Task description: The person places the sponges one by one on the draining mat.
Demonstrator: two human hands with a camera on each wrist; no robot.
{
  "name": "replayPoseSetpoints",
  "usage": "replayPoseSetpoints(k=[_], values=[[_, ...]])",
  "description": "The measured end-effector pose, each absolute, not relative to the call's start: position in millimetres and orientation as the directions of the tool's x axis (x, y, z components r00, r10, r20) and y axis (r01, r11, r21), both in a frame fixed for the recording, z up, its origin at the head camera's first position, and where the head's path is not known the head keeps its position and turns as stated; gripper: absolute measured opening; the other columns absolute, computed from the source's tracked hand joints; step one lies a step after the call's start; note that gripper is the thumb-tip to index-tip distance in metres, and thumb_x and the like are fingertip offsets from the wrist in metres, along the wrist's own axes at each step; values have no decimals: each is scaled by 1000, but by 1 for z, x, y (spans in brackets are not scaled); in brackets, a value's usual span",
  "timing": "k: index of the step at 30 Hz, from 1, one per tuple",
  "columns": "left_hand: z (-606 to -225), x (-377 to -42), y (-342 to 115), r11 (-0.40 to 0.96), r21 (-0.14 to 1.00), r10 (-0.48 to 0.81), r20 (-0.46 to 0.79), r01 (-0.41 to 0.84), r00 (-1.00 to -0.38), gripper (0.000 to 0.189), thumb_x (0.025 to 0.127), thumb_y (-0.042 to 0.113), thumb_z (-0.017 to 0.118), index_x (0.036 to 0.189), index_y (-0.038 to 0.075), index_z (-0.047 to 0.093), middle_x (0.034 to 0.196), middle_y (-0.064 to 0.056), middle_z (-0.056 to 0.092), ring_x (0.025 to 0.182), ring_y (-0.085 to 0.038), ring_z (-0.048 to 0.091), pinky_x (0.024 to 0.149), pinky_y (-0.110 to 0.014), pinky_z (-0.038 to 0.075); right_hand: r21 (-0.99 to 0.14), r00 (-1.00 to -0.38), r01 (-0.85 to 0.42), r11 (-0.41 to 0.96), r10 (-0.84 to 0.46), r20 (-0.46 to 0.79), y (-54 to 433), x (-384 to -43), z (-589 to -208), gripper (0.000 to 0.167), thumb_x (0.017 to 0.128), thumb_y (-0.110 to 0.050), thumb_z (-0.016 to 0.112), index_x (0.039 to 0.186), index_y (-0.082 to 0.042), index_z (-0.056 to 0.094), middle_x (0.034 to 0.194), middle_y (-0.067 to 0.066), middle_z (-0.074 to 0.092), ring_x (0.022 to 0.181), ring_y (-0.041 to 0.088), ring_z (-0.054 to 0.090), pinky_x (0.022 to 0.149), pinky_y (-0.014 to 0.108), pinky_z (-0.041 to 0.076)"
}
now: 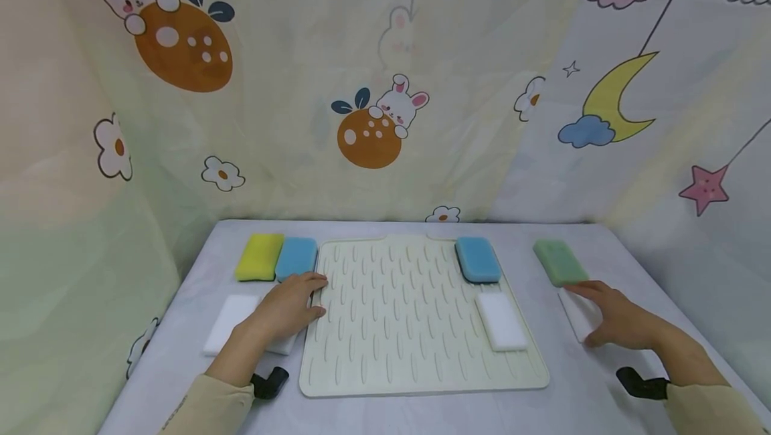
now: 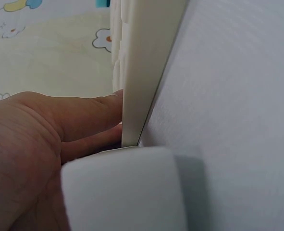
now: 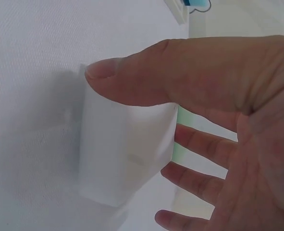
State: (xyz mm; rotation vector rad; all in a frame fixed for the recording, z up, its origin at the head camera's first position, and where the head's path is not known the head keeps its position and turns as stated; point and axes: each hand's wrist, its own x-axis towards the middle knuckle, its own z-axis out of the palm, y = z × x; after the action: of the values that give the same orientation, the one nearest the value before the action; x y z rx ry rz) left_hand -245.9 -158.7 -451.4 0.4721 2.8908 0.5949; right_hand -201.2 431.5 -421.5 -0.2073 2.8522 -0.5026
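Note:
A cream mat (image 1: 415, 314) with rows of raised ridges lies on the table. My left hand (image 1: 288, 311) rests its thumb and fingertips on the mat's left edge. Beneath that hand lies a white sponge (image 1: 231, 318), partly hidden, its near end large in the left wrist view. At the right, my right hand (image 1: 626, 318) spans another white sponge (image 3: 127, 154), with the thumb at one end and fingertips along the far side. A green sponge (image 1: 560, 262) sits just beyond it, close to the index finger.
On the mat's right side lie a blue sponge (image 1: 478, 259) and a white sponge (image 1: 501, 321). At the back left, a yellow sponge (image 1: 259, 256) sits beside a blue sponge (image 1: 296, 257). A cartoon-printed curtain (image 1: 289, 127) hangs behind the table.

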Motion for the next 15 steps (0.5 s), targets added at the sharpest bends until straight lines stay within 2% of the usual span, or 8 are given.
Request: replayPoseSetpoints(k=[15], values=[[-452, -244, -159, 869, 415, 330, -77, 271, -941, 59, 93, 25, 78, 146, 8, 59, 156, -10, 52, 146, -41, 45, 115, -62, 41, -326, -964, -100, 940, -173, -203, 423, -205, -411, 105, 66, -25, 96, 153, 2, 43, 147, 38, 37, 128, 59, 40, 95, 79, 44]])
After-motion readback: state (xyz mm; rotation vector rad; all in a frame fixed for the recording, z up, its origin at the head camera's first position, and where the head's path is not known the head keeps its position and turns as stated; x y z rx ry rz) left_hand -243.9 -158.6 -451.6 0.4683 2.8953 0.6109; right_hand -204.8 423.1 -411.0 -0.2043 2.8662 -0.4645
